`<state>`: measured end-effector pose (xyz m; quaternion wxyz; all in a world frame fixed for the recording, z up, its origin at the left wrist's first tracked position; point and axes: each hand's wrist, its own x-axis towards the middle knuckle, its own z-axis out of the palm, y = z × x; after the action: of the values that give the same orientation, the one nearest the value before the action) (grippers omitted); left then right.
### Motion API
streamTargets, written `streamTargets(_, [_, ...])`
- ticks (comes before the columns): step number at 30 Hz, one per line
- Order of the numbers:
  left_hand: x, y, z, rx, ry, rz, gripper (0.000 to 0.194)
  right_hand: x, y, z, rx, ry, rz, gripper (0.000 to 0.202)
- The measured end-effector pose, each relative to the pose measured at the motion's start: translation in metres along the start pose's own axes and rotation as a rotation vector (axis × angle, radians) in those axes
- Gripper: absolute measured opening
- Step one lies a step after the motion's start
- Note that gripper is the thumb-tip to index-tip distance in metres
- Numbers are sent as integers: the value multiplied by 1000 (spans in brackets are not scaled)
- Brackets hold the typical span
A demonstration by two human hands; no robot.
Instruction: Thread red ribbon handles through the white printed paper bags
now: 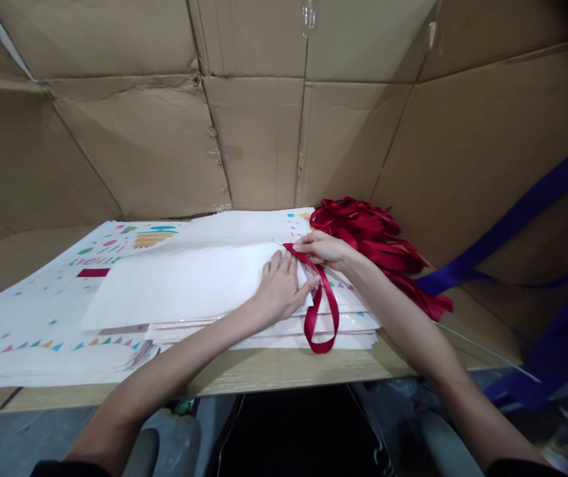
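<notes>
A white folded sheet or flat bag (174,285) lies on a stack of similar white pieces on the table. Across its right part rests my left hand (281,285), fingers stretched out flat, with the thumb beside a red ribbon (336,318). My right hand (326,250) pinches that ribbon near its upper end, at the sheet's top right edge. From there the ribbon hangs in a loop over the stack's right end. The ribbon's tip at the sheet's edge is partly hidden by my fingers.
Printed white sheets (30,311) with coloured shapes are stacked on the left. A heap of red ribbons (363,225) lies behind my right arm. Blue ribbon (462,268) hangs at right, near a thin white rod (487,351). Cardboard walls (258,139) enclose the wooden table (264,377).
</notes>
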<state>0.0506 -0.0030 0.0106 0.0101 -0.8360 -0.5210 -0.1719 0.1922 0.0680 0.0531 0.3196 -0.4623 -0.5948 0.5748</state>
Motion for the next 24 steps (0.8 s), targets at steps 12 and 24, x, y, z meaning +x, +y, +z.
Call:
streamTargets(12, [8,4,-16,101,-107,-50,83,-6,-4,6,-57,-18,-3,23])
streamTargets(24, [-6,14,-14,132,-147,-96,77,2,0,4,32,35,26,20])
